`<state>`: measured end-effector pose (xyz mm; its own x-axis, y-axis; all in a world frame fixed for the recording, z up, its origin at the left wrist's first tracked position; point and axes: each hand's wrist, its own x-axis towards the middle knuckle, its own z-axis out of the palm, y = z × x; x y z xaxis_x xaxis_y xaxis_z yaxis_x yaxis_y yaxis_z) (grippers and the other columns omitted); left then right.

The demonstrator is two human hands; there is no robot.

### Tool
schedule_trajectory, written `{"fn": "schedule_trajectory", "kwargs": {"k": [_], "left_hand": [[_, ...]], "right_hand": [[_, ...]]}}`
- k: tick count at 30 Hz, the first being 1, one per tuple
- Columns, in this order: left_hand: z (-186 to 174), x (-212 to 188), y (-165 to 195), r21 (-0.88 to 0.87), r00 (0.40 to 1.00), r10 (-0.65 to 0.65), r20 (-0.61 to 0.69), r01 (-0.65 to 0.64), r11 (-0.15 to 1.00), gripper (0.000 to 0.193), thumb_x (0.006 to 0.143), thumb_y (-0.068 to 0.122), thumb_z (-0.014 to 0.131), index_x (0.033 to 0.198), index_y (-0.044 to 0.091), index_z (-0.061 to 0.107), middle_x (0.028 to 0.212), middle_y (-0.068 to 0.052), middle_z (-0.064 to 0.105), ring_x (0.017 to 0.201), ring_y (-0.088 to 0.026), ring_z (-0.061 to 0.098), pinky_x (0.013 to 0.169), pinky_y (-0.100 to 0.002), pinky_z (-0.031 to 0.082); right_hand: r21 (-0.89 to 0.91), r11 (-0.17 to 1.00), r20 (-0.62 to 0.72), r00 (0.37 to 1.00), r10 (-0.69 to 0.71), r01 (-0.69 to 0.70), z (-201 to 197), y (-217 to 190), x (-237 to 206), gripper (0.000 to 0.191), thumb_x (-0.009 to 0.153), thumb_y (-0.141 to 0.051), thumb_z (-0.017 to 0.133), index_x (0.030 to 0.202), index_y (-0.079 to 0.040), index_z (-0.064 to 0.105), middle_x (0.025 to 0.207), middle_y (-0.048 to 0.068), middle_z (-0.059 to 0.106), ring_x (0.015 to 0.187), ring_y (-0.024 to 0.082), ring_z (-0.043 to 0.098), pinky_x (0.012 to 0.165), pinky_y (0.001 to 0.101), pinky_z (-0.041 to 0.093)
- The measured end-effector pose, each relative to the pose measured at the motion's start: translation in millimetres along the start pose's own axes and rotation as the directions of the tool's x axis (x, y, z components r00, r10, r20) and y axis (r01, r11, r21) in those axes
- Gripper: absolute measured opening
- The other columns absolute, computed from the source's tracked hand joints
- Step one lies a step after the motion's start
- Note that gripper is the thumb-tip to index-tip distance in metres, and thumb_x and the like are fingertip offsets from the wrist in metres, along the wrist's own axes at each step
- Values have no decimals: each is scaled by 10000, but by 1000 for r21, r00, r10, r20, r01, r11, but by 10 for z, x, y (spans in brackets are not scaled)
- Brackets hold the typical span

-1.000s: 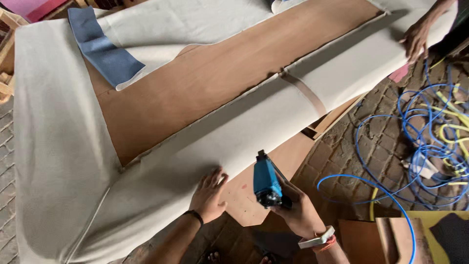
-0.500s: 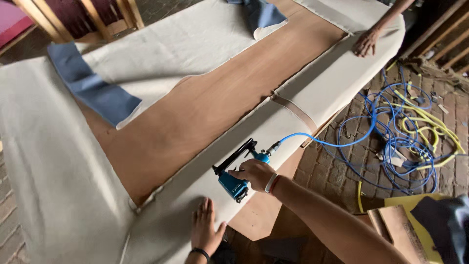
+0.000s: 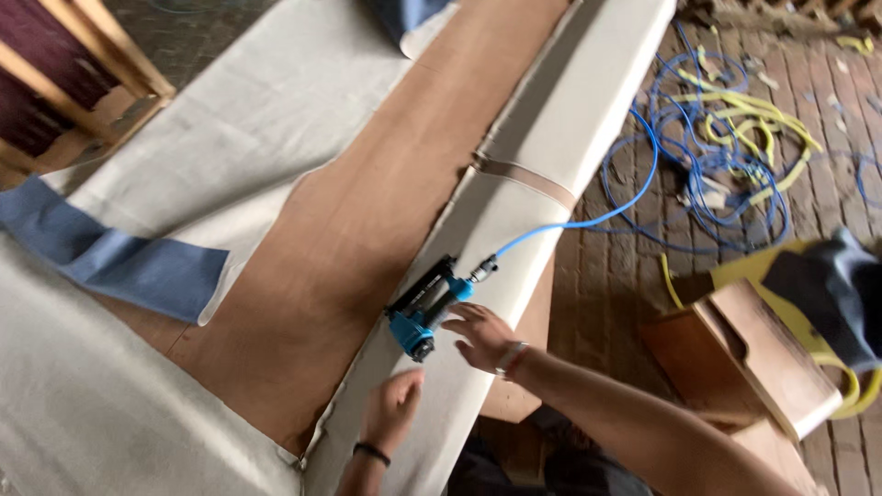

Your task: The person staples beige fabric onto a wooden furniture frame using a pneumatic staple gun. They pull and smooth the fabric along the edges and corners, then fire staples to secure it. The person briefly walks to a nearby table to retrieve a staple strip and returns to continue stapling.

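My left hand lay flat on the soft, floppy cloth, pinning it to the board. Right hand, fingers open, sat beside the stapler; looked heavy, so grab its handle.

A blue staple gun is seen lying on the edge of a brown board, where beige fabric is folded over it. The right hand is placed just beside the gun, with fingers spread. The left hand is pressed flat on the fabric, nearer. A blue hose is led from the gun to the right.
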<state>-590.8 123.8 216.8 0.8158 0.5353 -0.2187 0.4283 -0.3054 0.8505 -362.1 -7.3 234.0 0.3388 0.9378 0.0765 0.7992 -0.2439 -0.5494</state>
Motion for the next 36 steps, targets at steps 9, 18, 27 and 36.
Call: {"fn": "schedule_trajectory", "kwargs": {"k": [9,18,27,36], "left_hand": [[1035,458,933,-127,977,126,171,-105,986,248,963,211,669,1125,40,746,1036,-94,817,908,-162,796,780,-296,624],[2596,879,2179,-31,966,135,220,-132,991,242,941,229,701,1129,86,758,1021,-91,812,895,-175,787,774,-309,615],[4136,1523,3536,-4,867,315,387,-340,940,288,920,200,692,1184,90,731,1046,-89,793,934,-183,772,825,-323,613],[4716,2910,3494,-107,882,276,383,-255,961,270,977,205,668,1193,55,727,1081,-93,793,1006,-168,775,883,-306,614]], "right_hand": [[106,703,62,710,701,-704,-1069,925,-2406,369,830,-280,762,1183,-177,752,1468,72,570,1324,275,558,1081,399,478],[350,573,-116,573,811,-741,-1830,2400,-3532,384,807,-257,790,1174,-149,761,1400,68,628,1289,245,596,1038,374,503],[516,465,-190,434,881,-719,-3247,3325,-4103,305,907,-257,756,1182,-126,771,1125,107,789,1013,203,742,879,345,569],[860,411,-245,464,851,-301,-4851,3973,-3619,272,982,-21,623,1238,8,712,1080,138,720,941,207,702,863,317,542]]}}
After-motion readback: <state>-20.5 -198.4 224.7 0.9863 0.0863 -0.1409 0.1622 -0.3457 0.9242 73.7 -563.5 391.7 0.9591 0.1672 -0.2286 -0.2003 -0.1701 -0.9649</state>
